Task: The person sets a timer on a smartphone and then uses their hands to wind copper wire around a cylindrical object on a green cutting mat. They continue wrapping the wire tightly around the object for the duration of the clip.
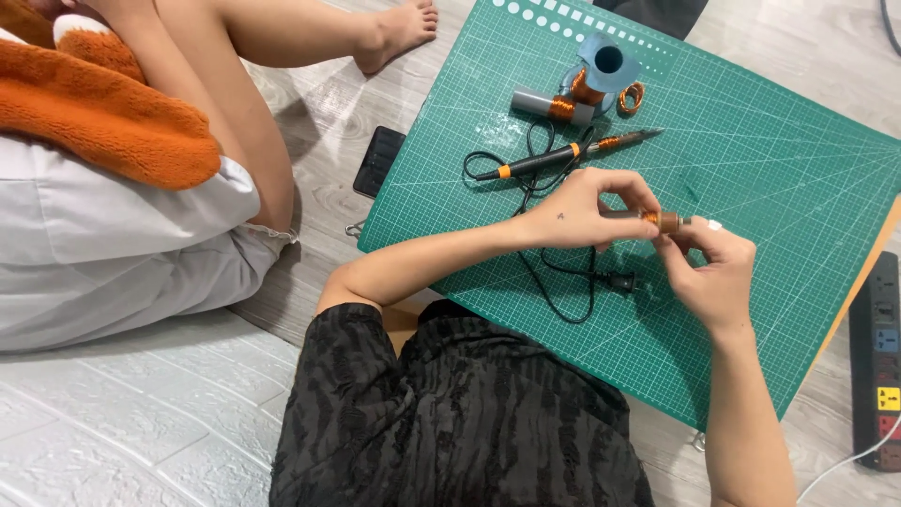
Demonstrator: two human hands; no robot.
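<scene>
I see both hands meet at centre right of the frame over the green cutting mat (751, 141), which lies on the floor. My left hand (587, 211) is closed, its fingertips pinching the grey end of a small cylinder wound with copper wire (657, 220). My right hand (715, 268) is closed on the other end of that copper-wound cylinder, so the piece sits held between the two, just above the mat.

Higher on the mat lies a black soldering iron with orange bands (563, 155), its black cord (554, 272) looping down under my left hand to a plug. Near the top centre are a grey tube with a copper coil (549, 105), a grey spool (605, 64) and a loose copper ring (632, 97). A dark phone (379, 160) rests on the floor just left of the mat. A power strip (879, 357) lies at the right edge. Another person's bare leg (282, 38) and an orange plush (103, 103) fill the upper left.
</scene>
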